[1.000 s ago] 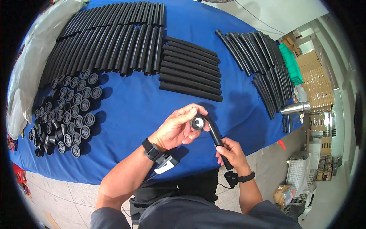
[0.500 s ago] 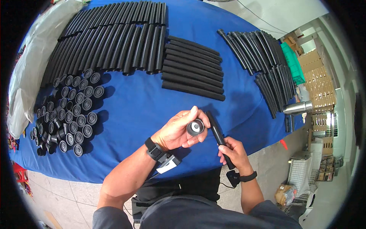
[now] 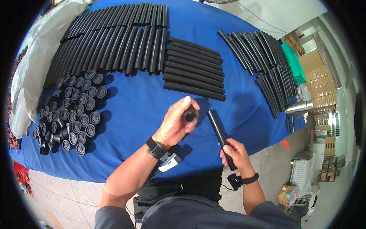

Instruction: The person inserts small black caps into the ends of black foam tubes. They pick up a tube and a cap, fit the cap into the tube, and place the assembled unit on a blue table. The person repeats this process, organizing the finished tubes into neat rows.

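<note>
My left hand [image 3: 176,123] is closed around a small black round cap [image 3: 190,114], held just above the blue table [image 3: 141,110]. My right hand [image 3: 233,152] grips the lower end of a black tube [image 3: 219,131], which points up and away toward the cap; a small gap separates the tube's open end from the cap. Both wrists carry black bands.
Several black caps [image 3: 72,114] stand clustered at the table's left. Rows of wide black tubes [image 3: 114,42] lie at the back, shorter foam tubes [image 3: 194,68] in the middle, thin black tubes [image 3: 270,65] at right beside a steel cylinder [image 3: 299,107]. A white sheet [image 3: 28,76] hangs left.
The cap in my left hand has turned, its open face no longer toward me, and it has drawn slightly apart from the tube's end. My right hand shifted a little right.
</note>
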A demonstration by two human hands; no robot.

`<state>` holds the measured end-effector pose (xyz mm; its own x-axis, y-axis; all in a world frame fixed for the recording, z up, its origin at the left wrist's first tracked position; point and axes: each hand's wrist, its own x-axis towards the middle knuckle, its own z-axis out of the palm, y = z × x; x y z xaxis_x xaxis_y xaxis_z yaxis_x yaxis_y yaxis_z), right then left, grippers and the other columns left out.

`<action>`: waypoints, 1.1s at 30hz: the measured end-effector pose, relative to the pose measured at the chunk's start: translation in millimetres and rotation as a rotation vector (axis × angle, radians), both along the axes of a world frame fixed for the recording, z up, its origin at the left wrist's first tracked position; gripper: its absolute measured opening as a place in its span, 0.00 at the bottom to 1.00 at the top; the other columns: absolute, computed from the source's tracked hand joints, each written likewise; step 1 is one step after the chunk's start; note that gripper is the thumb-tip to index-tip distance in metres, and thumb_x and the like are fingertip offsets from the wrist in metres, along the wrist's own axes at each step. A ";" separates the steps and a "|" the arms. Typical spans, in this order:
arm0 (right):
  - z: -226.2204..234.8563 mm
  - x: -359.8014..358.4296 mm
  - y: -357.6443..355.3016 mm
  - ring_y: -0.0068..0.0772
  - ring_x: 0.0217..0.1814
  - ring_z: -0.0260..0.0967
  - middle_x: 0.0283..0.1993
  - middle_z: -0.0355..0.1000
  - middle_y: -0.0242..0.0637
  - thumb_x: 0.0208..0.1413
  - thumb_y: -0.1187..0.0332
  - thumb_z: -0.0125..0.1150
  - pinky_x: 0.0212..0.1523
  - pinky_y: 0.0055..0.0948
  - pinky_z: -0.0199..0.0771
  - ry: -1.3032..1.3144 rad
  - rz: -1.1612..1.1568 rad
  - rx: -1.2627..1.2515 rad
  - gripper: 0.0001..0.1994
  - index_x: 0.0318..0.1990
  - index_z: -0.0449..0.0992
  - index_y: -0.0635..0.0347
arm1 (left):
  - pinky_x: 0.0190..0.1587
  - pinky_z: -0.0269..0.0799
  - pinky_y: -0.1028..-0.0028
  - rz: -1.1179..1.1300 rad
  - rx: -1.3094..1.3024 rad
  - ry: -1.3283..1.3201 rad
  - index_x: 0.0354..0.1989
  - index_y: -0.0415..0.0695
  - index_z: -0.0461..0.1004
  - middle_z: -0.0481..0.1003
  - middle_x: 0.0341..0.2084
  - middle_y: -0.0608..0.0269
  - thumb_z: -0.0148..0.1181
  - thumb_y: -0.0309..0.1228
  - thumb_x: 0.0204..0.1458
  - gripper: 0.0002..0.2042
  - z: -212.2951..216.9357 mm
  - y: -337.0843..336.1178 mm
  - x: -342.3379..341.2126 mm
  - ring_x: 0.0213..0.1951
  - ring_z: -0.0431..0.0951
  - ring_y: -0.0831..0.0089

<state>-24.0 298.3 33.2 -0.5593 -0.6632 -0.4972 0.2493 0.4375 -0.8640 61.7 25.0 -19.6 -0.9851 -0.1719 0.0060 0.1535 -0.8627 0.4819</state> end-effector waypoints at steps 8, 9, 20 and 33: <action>18.7 49.6 -21.4 0.23 0.21 0.66 0.32 0.70 0.37 0.73 0.52 0.47 0.19 0.22 0.67 -0.186 0.124 -0.245 0.26 0.68 0.63 0.64 | 0.20 0.58 0.79 0.177 -0.054 -0.107 0.34 0.43 0.71 0.67 0.23 0.64 0.54 0.44 0.66 0.16 10.6 -2.2 -0.6 0.22 0.64 0.77; 18.3 51.7 -25.3 0.23 0.21 0.66 0.31 0.70 0.37 0.73 0.52 0.47 0.19 0.22 0.67 -0.211 0.132 -0.260 0.27 0.68 0.62 0.64 | 0.19 0.58 0.79 0.179 -0.076 -0.111 0.33 0.43 0.71 0.67 0.23 0.64 0.54 0.44 0.66 0.16 11.9 -1.9 0.1 0.22 0.64 0.78; 12.0 64.2 -35.3 0.21 0.19 0.66 0.29 0.71 0.37 0.73 0.52 0.48 0.16 0.20 0.66 -0.366 0.107 -0.167 0.27 0.69 0.63 0.62 | 0.26 0.63 0.75 0.230 -0.218 -0.183 0.26 0.39 0.77 0.72 0.18 0.62 0.46 0.53 0.70 0.29 8.0 -0.2 0.2 0.21 0.68 0.75; 14.1 62.1 -38.7 0.19 0.19 0.63 0.29 0.68 0.32 0.73 0.53 0.50 0.17 0.20 0.63 -0.152 0.115 -0.098 0.25 0.65 0.66 0.65 | 0.29 0.64 0.74 0.532 -0.482 -0.259 0.22 0.40 0.74 0.73 0.18 0.62 0.48 0.47 0.71 0.27 9.8 11.2 2.3 0.22 0.69 0.76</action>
<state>38.1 259.5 47.3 -0.4009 -0.7676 -0.5001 0.3337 0.3861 -0.8600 64.0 36.1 -9.8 -0.7502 -0.6609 -0.0193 0.3204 -0.3889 0.8638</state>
